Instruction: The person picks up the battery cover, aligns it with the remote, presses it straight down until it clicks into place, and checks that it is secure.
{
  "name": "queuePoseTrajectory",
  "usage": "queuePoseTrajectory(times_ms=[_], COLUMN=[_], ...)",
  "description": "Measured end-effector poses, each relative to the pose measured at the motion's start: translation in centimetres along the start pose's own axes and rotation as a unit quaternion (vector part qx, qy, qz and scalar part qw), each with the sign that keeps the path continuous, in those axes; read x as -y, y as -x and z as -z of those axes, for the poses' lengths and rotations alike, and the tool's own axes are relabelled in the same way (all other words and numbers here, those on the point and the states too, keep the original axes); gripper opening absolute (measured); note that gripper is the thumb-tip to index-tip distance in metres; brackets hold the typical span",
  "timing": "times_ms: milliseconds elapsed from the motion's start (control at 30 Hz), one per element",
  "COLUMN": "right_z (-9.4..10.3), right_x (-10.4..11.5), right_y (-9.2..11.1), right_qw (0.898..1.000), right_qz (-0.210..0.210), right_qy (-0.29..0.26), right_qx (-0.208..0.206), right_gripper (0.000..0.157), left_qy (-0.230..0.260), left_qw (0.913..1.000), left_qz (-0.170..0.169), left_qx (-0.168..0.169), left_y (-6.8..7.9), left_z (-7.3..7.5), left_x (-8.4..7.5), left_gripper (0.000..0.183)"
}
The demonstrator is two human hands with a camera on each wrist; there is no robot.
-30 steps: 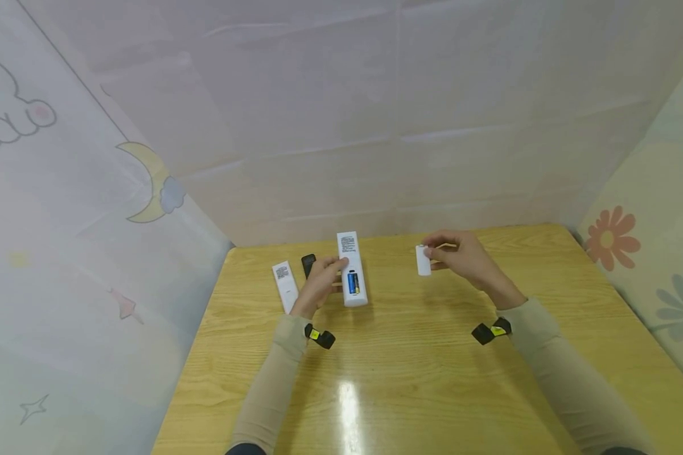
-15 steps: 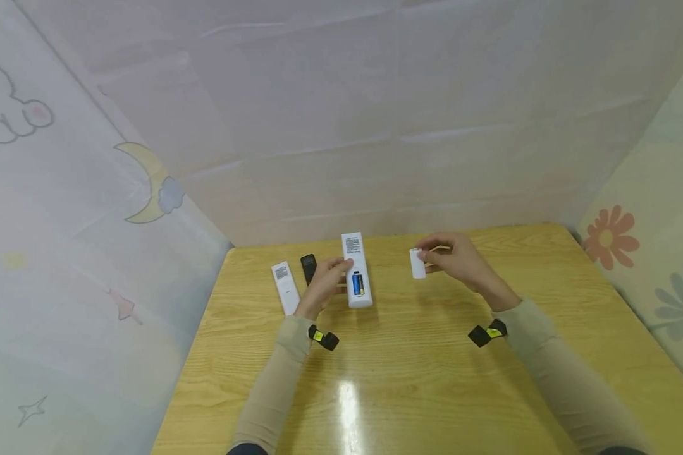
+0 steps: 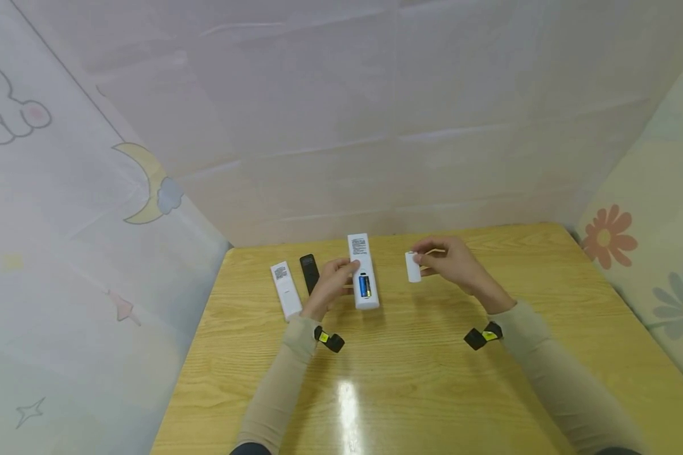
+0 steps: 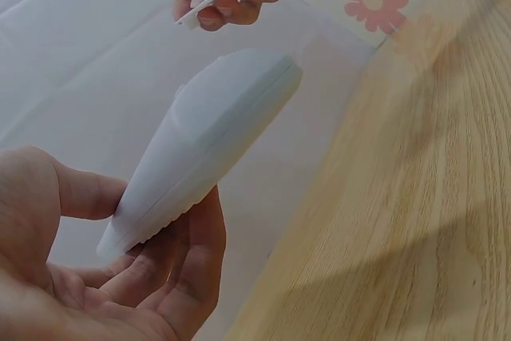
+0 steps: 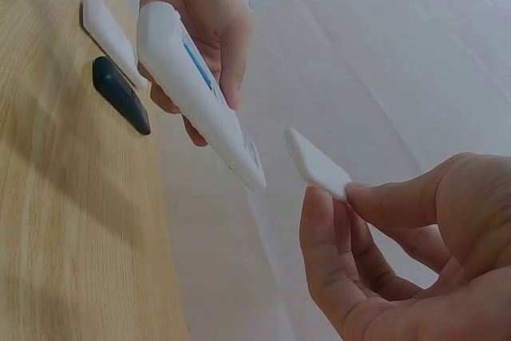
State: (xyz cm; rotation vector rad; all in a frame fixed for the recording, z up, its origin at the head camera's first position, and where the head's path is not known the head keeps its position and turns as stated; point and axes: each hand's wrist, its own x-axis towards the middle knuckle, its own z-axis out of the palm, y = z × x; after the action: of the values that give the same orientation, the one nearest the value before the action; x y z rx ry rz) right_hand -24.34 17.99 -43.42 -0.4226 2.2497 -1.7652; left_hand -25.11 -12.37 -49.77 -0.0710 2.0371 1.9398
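The right hand (image 3: 452, 265) pinches the battery cover (image 3: 412, 267) at one end, leaving its length free. The left hand (image 3: 330, 287) grips the white remote (image 3: 363, 272), battery bay up, above the counter (image 3: 421, 379) near its far edge, beside two other remotes.

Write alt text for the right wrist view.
The right hand pinches a small white battery cover near a white remote gripped by the left hand. A black remote and a second white remote lie on the wooden table.
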Motion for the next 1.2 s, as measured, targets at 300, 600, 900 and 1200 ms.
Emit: queuePoseTrajectory(times_ms=[300,600,900,1200], right_z=[-0.7,-1.3,-1.9,-2.4], right_x=[0.2,0.2,0.3,0.3], right_y=[0.0,-0.3,-0.6,-0.6], right_qw=[1.0,1.0,1.0,1.0], right_qz=[-0.003,0.004,0.002,0.002], right_qy=[0.0,0.011,0.007,-0.002], right_qx=[-0.001,-0.004,-0.003,0.0], right_gripper=[0.03,0.028,0.027,0.028], left_qy=[0.007,0.006,0.007,0.009], left_qw=[1.0,0.9999,0.9999,0.9997], left_qz=[-0.001,-0.01,-0.005,-0.009], left_qx=[0.002,0.012,0.011,0.021], left_y=[0.1,0.3,-0.1,-0.3], left_z=[-0.7,-1.3,-1.8,-2.1], left_x=[-0.2,-0.2,0.2,0.4], left_gripper=[0.055,0.052,0.052,0.049])
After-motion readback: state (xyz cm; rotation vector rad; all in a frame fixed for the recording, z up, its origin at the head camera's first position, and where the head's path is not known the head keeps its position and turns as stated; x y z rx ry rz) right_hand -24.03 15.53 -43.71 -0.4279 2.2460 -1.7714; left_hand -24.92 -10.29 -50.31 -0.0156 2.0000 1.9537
